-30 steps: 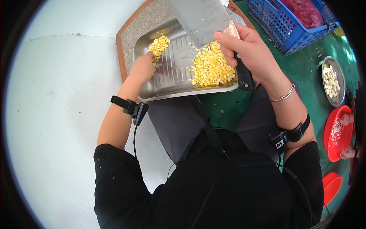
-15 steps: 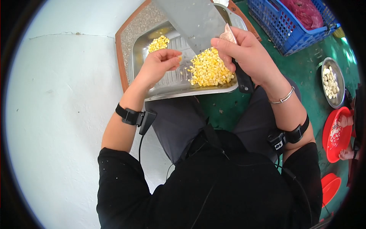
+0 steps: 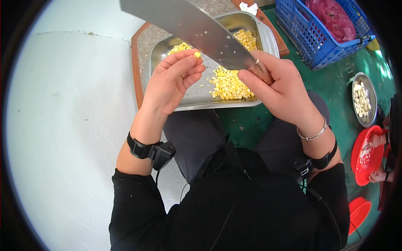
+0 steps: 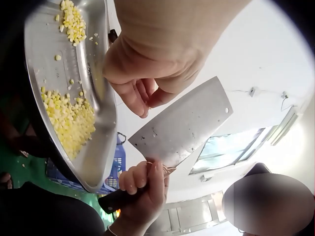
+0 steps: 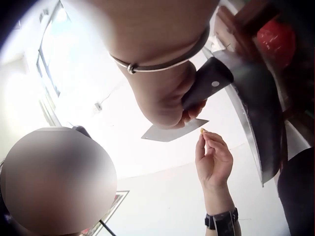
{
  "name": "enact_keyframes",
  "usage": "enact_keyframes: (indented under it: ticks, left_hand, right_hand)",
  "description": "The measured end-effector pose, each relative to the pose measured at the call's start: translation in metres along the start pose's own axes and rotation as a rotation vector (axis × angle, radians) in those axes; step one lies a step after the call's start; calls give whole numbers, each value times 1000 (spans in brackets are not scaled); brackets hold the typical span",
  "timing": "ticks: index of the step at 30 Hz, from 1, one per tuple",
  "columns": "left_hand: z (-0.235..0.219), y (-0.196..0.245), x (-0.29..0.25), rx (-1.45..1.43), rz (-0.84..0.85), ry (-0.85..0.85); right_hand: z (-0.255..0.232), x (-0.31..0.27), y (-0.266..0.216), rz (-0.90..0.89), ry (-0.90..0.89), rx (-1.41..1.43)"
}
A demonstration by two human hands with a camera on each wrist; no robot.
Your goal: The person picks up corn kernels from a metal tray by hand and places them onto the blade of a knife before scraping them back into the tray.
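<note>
In the head view the right hand [image 3: 282, 85] grips a cleaver by its dark handle [image 5: 209, 83], the broad blade [image 3: 188, 31] raised over the metal tray [image 3: 270, 39] and slanting to the upper left. Beside the blade, the left hand [image 3: 173, 79] pinches a yellow corn kernel [image 3: 197, 55] between thumb and fingertip. Loose corn kernels [image 3: 230, 85] lie heaped at the tray's right side, with a smaller heap [image 3: 180, 47] at its left. Small bits stick to the blade. The left wrist view shows the blade [image 4: 184, 123] upright beyond the left fingers.
A blue crate [image 3: 310, 46] with a pink bag [image 3: 333, 19] stands at upper right. Down the right side are a metal bowl of pale pieces [image 3: 361, 98], a red basin [image 3: 364, 161] with another person's hands at it, and another red container [image 3: 359, 213]. A wall [image 3: 71, 104] is at left.
The left hand has come up from the left heap toward the blade, a kernel now visible in its fingertips. The cleaver has turned, its blade swinging left across the tray.
</note>
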State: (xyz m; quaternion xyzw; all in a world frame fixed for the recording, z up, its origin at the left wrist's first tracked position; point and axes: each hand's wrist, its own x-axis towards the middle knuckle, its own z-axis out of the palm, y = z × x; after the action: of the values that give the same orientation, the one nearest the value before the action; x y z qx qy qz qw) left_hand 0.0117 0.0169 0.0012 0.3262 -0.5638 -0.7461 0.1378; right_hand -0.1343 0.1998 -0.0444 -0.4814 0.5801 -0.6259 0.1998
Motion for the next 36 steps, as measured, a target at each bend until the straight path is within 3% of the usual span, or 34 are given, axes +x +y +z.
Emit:
enact_keyframes:
  ticks: [2,5,18,30,36]
  left_hand:
    - [1,-1,0,-64,22,-107]
    - [6,0,-1,-82,27,-131]
    - [12,4,-5,-165,2,-128]
    - [17,1,-8,-33,-52,-197]
    - [17,4,0,487,34,-330]
  right_hand:
    - [-1,-2,-1,-17,-16,-18]
    - [-1,-4,-3,-53,-19,-69]
    - [-1,-4,-3,-166,41,-122]
    - [0,-4,-1,-212,31,-101]
    - [-2,-4,2,-160,7,-90]
